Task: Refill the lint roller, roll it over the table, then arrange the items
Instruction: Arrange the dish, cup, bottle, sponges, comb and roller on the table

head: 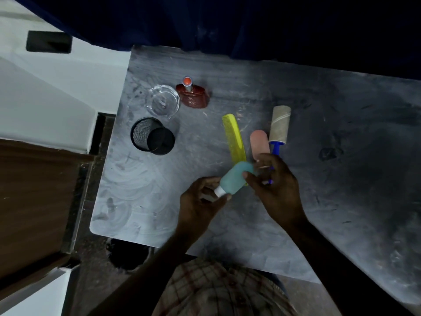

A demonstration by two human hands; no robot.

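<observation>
The lint roller [278,126], its cardboard core bare, is lying on the surface [341,156] just beyond the right hand [274,188], its blue handle running under those fingers [264,159]. A pink roll [259,142] and a yellow comb [234,137] are lying beside it. Both hands are grasping a teal bottle [235,177]: the right-hand fingers are curling around its body, while the left hand [200,201] is pinching its white cap [219,191].

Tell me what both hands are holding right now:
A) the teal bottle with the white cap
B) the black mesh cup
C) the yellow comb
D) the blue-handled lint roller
A: the left hand grips the white-cap end and the right hand the body of the teal bottle, while the yellow comb, lint roller and black mesh cup lie on the table.
</observation>
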